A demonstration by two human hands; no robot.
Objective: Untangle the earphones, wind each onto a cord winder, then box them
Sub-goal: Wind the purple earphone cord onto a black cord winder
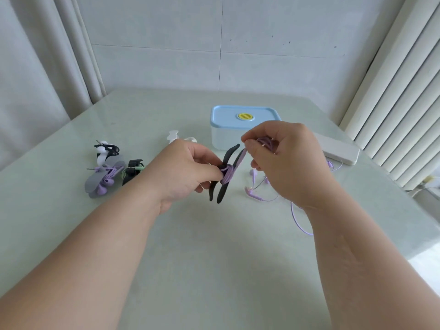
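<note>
Pale table (214,246) meets tiled wall (166,44); left hand (183,172) grips black winder (220,194), right hand (285,163) pinches purple cord (241,156); box (223,136) near far edge.

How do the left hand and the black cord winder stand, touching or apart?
Touching. The head view shows the left hand pinching the black cord winder at its middle, right beside the wrapped purple cable.
</note>
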